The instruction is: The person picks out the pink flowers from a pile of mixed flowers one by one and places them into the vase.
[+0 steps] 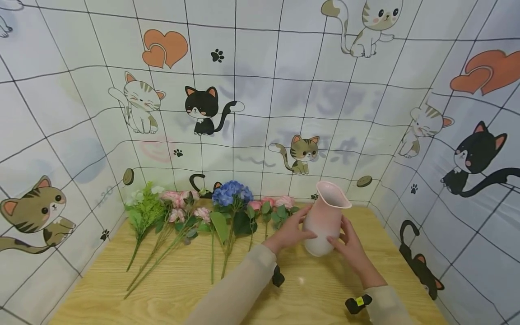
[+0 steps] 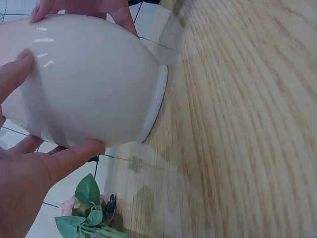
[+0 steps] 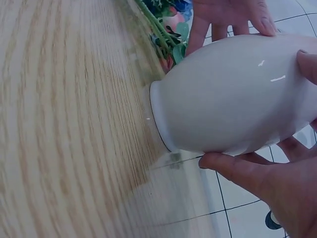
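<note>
A pink-and-white vase (image 1: 322,225) with a flared, wavy rim stands between both hands, mouth up, its foot close over the wooden table. My left hand (image 1: 291,229) grips its left side, thumb across the front and fingers round the back. On the opposite side my right hand (image 1: 352,249) holds it the same way. In the left wrist view the glossy white belly (image 2: 94,79) of the vase fills the space between the hands. The right wrist view shows the vase's narrow foot ring (image 3: 159,116) right at the wood surface.
Artificial flowers lie along the back of the table (image 1: 170,298): a green-and-white spray (image 1: 144,212), pink flowers (image 1: 177,214), a blue hydrangea (image 1: 232,194) and more pink blooms (image 1: 284,201) behind my left hand. A cat-printed cloth (image 1: 260,104) walls in the back and sides.
</note>
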A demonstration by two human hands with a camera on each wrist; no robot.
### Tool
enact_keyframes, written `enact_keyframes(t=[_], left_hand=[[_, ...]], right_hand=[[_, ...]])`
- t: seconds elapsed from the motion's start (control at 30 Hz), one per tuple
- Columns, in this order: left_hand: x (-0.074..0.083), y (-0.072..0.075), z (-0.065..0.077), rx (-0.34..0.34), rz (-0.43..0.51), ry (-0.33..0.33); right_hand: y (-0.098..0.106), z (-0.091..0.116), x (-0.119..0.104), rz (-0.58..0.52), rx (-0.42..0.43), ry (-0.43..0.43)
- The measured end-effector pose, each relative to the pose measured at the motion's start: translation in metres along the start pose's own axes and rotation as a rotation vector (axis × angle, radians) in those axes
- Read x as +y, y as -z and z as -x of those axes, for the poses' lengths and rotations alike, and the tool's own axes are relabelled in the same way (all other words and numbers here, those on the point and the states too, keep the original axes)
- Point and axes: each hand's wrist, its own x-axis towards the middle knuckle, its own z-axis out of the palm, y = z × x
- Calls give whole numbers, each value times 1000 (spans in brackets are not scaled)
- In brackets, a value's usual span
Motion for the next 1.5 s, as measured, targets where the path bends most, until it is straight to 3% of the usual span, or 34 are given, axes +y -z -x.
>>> enact_keyframes(t=[0.33, 0.57, 0.97, 1.23, 1.37, 1.5], left_hand=[[2, 5, 15, 44, 37, 33], [5, -3, 30, 40, 21, 29], [7, -3, 30, 35, 0, -16], [11, -6, 31, 28, -66, -47], [18, -1, 38, 22, -75, -5], [29, 14, 48, 14, -75, 22]], right_hand=[[-7, 7, -2, -18, -49, 32], [-7, 25, -4, 5, -55, 47], [-7, 28, -7, -2, -42, 27], [-5, 31, -14, 36, 2, 73], [-6, 32, -25, 54, 48, 77], [-7, 27, -37, 32, 75, 39]])
